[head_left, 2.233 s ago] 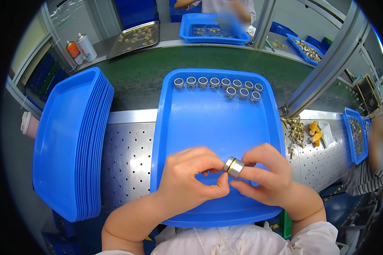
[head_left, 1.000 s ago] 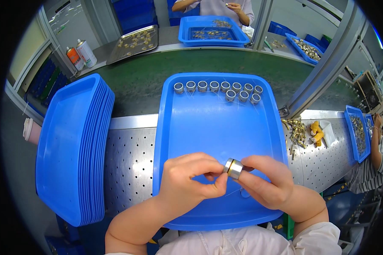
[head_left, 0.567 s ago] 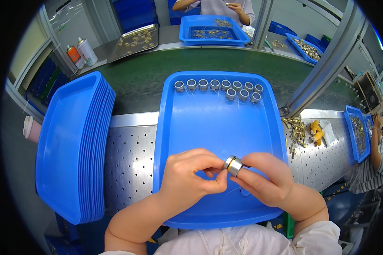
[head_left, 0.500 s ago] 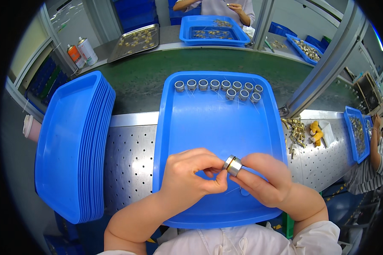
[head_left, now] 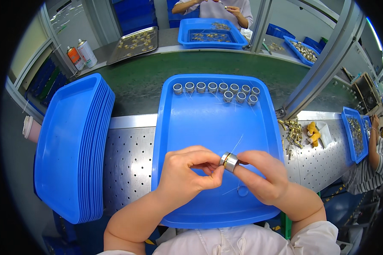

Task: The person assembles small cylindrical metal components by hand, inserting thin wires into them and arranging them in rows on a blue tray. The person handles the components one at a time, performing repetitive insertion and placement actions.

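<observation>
Both hands hold a small silver metal cylinder [head_left: 230, 163] with a darker groove and a brass-coloured band, tilted over the near part of a blue tray [head_left: 200, 131]. My left hand [head_left: 187, 172] pinches its left end between thumb and fingertips. Its right end is gripped by the thumb and fingers of my right hand [head_left: 266, 176]. A thin pale wire [head_left: 238, 143] sticks up and away from the cylinder. Along the tray's far side stand several similar open-topped metal cylinders [head_left: 201, 90], some with fine wires trailing from them.
Stacked blue trays [head_left: 68, 148] stand at left beside a perforated metal surface [head_left: 130, 157]. Brass parts [head_left: 294, 134] and yellow pieces [head_left: 313, 135] lie at right near a metal post [head_left: 319, 63]. Across the green belt [head_left: 136, 83], a person handles small parts behind another tray [head_left: 183, 40].
The cylinder has turned slightly in my fingers and shifted a little left. Its wire now shows pointing up. My right hand's fingers have moved slightly left.
</observation>
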Action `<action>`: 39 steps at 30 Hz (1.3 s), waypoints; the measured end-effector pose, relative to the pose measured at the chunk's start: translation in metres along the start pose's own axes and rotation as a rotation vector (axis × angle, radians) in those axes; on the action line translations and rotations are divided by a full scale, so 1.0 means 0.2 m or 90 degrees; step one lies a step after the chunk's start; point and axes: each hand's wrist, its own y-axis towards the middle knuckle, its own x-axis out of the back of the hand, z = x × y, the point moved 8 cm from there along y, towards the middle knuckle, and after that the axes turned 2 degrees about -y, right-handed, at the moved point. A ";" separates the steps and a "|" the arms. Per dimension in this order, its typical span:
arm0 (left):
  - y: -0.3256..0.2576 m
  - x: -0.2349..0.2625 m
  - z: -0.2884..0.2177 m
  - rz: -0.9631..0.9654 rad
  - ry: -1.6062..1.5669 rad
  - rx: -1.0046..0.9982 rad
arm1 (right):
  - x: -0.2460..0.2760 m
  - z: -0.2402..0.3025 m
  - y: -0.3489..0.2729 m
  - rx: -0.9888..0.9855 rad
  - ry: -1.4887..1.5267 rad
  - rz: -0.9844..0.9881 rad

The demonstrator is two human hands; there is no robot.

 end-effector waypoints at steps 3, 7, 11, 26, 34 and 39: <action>-0.01 0.01 0.00 -0.018 0.026 -0.025 | -0.01 -0.01 -0.01 -0.024 0.016 0.003; -0.02 -0.01 -0.06 -0.034 0.117 -0.139 | -0.02 -0.01 -0.01 -0.051 0.040 0.003; -0.03 -0.01 -0.09 -0.054 0.150 -0.181 | -0.02 -0.01 -0.01 -0.038 0.051 0.006; -0.02 0.00 -0.08 -0.052 0.136 -0.178 | 0.00 -0.01 0.00 -0.068 0.047 -0.014; 0.00 -0.01 -0.01 -0.013 -0.021 -0.030 | 0.01 -0.02 0.00 -0.024 0.023 -0.025; 0.00 0.00 0.02 0.009 -0.089 0.055 | 0.01 -0.02 0.00 -0.037 0.026 -0.025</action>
